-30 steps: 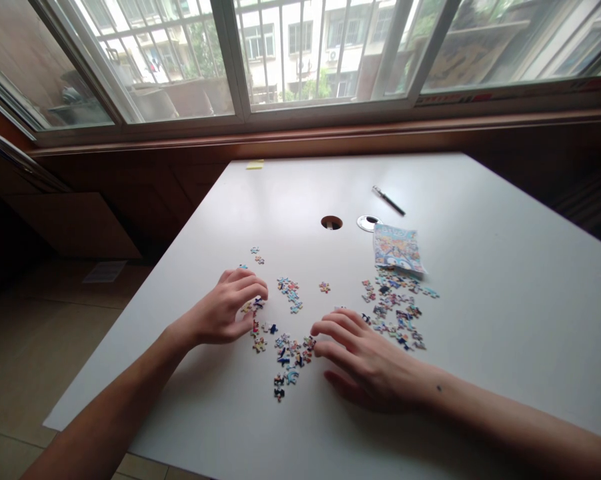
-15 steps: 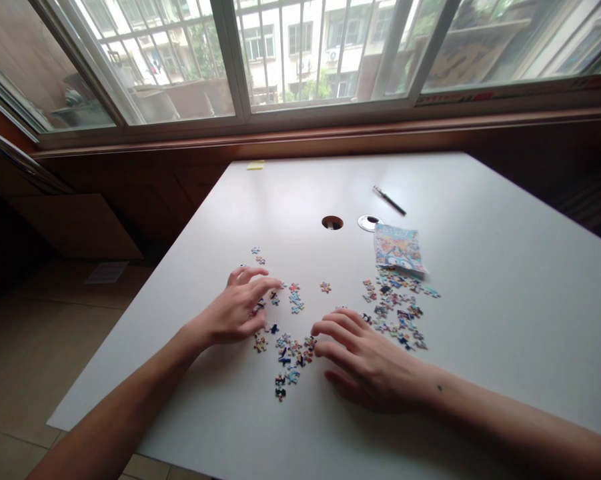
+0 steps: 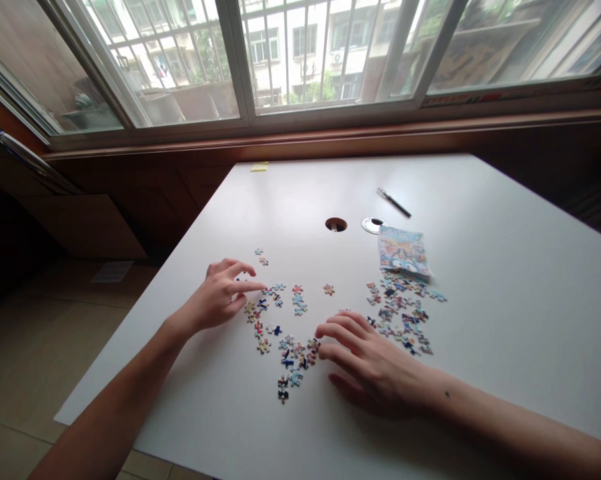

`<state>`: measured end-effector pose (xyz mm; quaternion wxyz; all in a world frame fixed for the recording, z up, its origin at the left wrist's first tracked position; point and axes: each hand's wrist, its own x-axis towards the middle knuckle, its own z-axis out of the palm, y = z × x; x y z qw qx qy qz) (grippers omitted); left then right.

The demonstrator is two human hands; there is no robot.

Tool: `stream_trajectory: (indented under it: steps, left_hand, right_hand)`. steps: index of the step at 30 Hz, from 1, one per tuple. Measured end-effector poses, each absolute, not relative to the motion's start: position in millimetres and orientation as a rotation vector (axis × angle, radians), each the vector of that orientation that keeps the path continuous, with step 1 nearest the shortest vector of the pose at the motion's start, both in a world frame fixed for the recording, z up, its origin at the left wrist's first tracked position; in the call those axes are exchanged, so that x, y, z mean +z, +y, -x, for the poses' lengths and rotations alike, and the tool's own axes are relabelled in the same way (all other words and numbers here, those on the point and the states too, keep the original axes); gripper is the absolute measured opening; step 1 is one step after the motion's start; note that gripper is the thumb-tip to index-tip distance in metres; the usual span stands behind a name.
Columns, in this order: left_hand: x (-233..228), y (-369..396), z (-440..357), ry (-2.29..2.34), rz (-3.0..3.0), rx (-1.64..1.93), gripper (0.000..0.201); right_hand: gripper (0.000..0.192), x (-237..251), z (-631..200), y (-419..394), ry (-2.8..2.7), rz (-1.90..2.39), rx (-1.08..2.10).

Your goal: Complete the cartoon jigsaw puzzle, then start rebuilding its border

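A white tabletop point(image 3: 505, 280) is seen below a wide window point(image 3: 300, 53). Near its middle a printed puzzle picture card point(image 3: 403, 251) is laid, with a pen point(image 3: 393, 202) toward the far edge. Loose jigsaw pieces point(image 3: 285, 333) are scattered toward the near edge. The left hand point(image 3: 215, 300) is held open, fingers spread, its forefinger stretched to the pieces. The right hand point(image 3: 367, 360) is rested flat, fingers apart, fingertips touching the pieces; nothing is gripped.
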<state>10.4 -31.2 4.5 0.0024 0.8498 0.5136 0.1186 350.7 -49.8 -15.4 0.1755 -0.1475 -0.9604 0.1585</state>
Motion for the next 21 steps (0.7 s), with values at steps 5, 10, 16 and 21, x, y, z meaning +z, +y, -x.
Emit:
stream_trajectory:
  steps: [5, 10, 16, 21]
  left_hand:
    - [9, -26, 9, 1.888, -2.584, 0.478, 0.041]
    - [6, -23, 12, 1.825, -2.549, 0.376, 0.039]
    - [7, -25, 6, 1.763, -2.456, 0.469, 0.041]
    - [2, -22, 1, 1.774, -2.430, 0.455, 0.042]
  right_hand:
    - [0.025, -18, -352, -50, -2.723, 0.422, 0.469]
    - [0.025, -17, -351, -50, -2.711, 0.410, 0.472]
    - [0.025, -16, -351, -49, -2.708, 0.410, 0.454]
    - [0.025, -16, -350, -50, -2.714, 0.415, 0.454]
